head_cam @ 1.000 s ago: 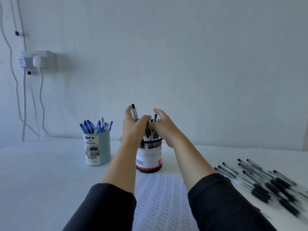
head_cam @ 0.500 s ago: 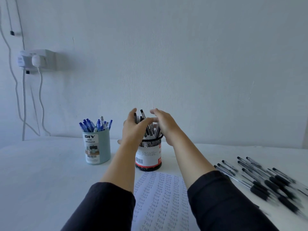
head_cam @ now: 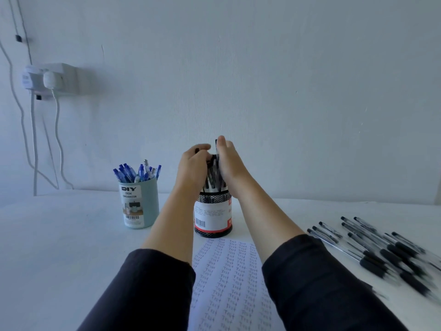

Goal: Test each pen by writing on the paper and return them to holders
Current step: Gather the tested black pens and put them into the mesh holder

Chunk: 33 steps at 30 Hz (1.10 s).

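Both hands are closing tighter than a moment ago, left hand [head_cam: 193, 168] and right hand [head_cam: 230, 163] fingers curling around upright black pens [head_cam: 213, 177] standing in the mesh holder [head_cam: 213, 216].

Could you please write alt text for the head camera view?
Both hands, left hand and right hand, grip a bunch of black pens standing in a black mesh holder. A teal holder of blue pens stands left; loose black pens lie right.
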Tool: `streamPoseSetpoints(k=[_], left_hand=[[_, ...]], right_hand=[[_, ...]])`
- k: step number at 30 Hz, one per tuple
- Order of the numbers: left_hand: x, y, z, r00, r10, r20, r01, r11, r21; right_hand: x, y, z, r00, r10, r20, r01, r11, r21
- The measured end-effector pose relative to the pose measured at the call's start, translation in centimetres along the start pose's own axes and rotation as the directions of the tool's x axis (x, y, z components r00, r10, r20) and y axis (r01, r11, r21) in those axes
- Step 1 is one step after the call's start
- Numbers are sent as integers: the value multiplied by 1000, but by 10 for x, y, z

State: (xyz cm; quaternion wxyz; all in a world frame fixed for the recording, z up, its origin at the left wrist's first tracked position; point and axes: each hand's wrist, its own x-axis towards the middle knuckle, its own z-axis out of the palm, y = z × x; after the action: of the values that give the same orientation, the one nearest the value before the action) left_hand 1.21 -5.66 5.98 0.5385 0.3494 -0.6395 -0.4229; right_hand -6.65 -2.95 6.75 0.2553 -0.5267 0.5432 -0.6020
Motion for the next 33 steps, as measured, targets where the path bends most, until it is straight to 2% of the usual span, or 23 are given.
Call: streamPoseSetpoints(k=[3,6,9,12,16,18,20,22,24,26,28,30,31,33], left_hand=[[-3,4,0,999,40,10,-39,999,-32],[-5,-3,-1,999,-26,-20,25,998,-50],[-3,-6,-2,996,-47,-71,45,999,-25],[0,-4,0,994,-35,-104,38,999,30],[2,13,0,951,40,-308,19,982,187],[-2,29,1,908,132,-396,8,943,332],[-10,46,8,871,257,-419,-75,912,404],[-16,61,16,856,368,-363,-206,887,413],[-23,73,30,889,388,-244,-269,872,409],[-35,81,47,954,298,-41,-246,851,465],[-51,80,70,973,74,219,-183,823,538],[-70,72,93,891,-201,407,-145,724,675],[-79,67,101,835,-314,452,-166,640,750],[-98,58,114,743,-447,499,-266,486,832]], right_hand=[[2,-1,1,999,-17,-51,17,1000,0],[4,5,-5,994,59,-97,-70,992,-106],[-3,4,-10,984,159,-83,-165,984,-64],[-9,-3,-12,984,162,-74,-166,985,-47],[-13,-22,-18,983,116,-145,-122,992,-30],[-15,-33,-26,983,91,-162,-96,995,-26],[-19,-42,-42,988,93,-120,-107,988,-110],[-25,-47,-66,985,165,-42,-170,946,-277],[-38,-50,-100,956,293,15,-254,854,-454],[-53,-48,-132,906,424,5,-340,732,-591],[-70,-42,-163,869,485,-99,-419,614,-669],[-86,-30,-189,836,489,-247,-495,480,-724],[-91,-19,-198,819,481,-311,-527,420,-739],[-106,4,-212,791,459,-403,-575,334,-747]])
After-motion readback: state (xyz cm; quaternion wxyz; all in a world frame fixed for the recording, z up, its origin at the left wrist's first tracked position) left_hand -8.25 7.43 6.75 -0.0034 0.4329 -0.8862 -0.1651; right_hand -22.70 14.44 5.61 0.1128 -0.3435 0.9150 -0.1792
